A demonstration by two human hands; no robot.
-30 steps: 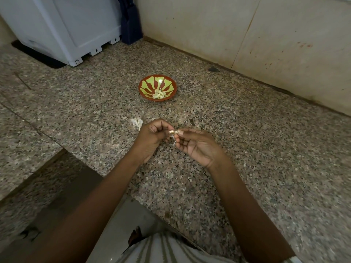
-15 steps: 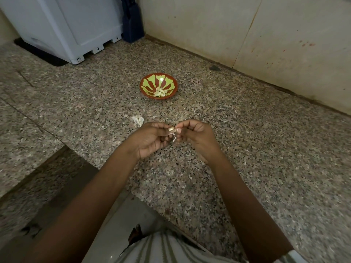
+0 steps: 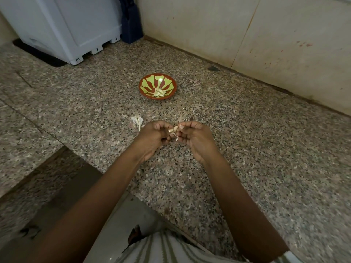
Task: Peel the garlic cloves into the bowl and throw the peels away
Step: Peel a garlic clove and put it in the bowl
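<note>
Hands meet over the speckled granite table (image 3: 266,149), on the near side of the bowl (image 3: 149,83), with fingertips turned toward each other. The left hand (image 3: 153,137) has its fingers curled in and pinches one end of a small pale garlic clove (image 3: 175,128) between thumb and forefinger. The right hand (image 3: 195,139) is curled the same way and pinches the other end of that clove, so the two hands nearly touch, with the clove bridging them. A thin strip of peel (image 3: 176,137) hangs down from the clove between the hands, clear of the table. Nearer than the bowl and a little to its left, just beside the left hand's knuckles, a small whitish clump of garlic (image 3: 137,120) lies on the stone; whether it is loose skin or unpeeled cloves I cannot tell. The bowl itself, red-brown with yellow-green petal shapes painted inside, sits upright on the table well beyond the hands, and a little heap of peeled cloves (image 3: 159,92) lies in its bottom. Beyond the bowl and to its right the table ends at a pale tiled wall (image 3: 190,25), with a dark smudge (image 3: 213,68) on the stone close to the wall's foot. Beyond the bowl to its left stands a white plastic appliance (image 3: 66,25), and a dark blue object (image 3: 131,21) is tucked into the corner beside it. Far on the near side of the bowl, at the bottom edge of the view, a striped garment (image 3: 167,249) shows.
</note>
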